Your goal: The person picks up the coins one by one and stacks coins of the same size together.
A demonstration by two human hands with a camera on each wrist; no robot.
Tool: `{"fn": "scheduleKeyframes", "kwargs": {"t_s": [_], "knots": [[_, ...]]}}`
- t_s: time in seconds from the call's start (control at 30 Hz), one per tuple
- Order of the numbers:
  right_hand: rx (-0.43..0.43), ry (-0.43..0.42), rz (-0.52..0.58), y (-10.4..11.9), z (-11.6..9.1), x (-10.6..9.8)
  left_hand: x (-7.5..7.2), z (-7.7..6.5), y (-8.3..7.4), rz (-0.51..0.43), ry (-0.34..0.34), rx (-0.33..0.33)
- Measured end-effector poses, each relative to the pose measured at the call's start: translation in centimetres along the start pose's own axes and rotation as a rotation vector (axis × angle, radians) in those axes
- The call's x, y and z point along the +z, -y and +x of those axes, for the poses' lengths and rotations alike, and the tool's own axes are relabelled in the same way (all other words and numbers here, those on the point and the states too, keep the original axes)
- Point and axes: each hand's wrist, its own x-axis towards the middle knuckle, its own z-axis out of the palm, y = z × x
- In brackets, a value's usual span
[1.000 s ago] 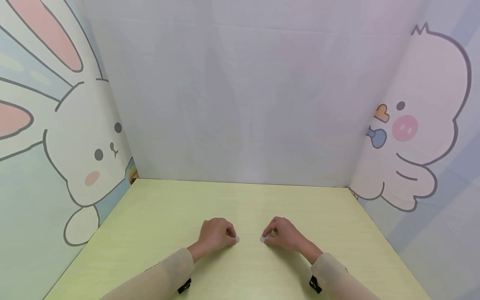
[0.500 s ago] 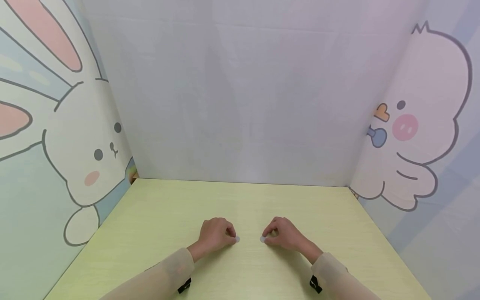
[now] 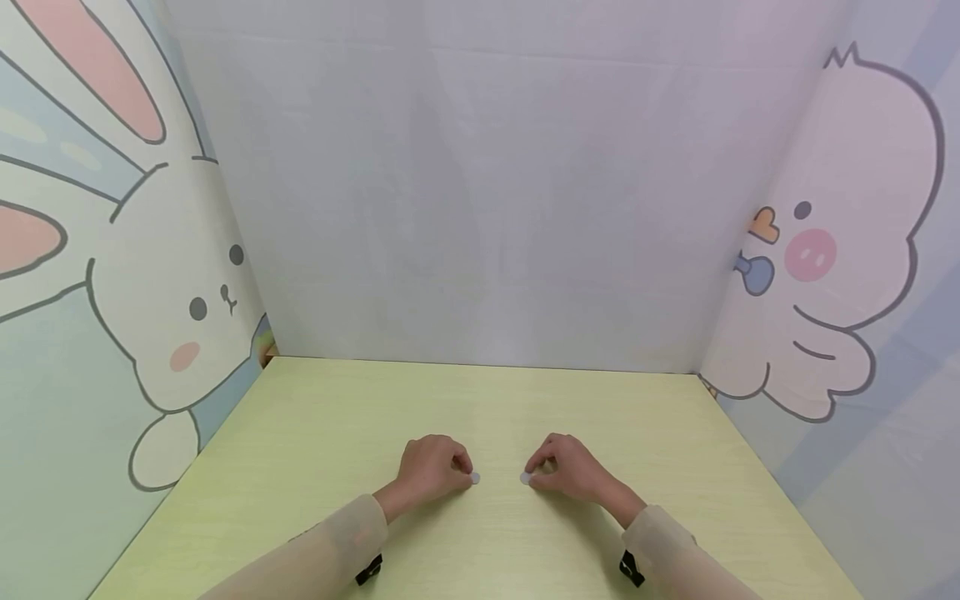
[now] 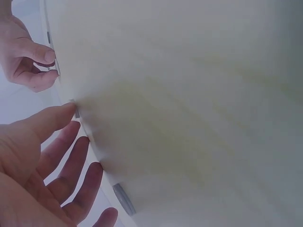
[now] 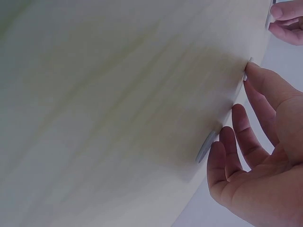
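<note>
In the head view my left hand rests low over the table, thumb and index fingertips pinching a small silver-grey coin-like disc. Opposite it, my right hand pinches a matching small disc in the same way, with a short gap between the two. The left wrist view shows the left disc nearly edge-on at the thumb tip, and a thicker grey disc by the lower fingers. Another grey disc lies beside the right hand's outer fingers in the right wrist view. Both are hidden in the head view.
The pale yellow-green table reaches back to a plain whitish sheet. Cloth walls flank it, with a printed rabbit at left and a printed chick-like figure at right. A black strap hangs below the right sleeve.
</note>
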Motion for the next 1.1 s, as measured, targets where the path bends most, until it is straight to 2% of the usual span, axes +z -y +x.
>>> {"fn": "scheduleKeyframes", "kwargs": {"t_s": [0.7,1.1], "knots": [[-0.008,-0.007,-0.005,-0.3,0.2,0.1,-0.6,0.5,0.2,-0.047,0.063,0.002],[0.009,-0.010,-0.004,-0.2,0.1,0.1,-0.4,1.4,-1.5,-0.032,0.060,0.029]]}}
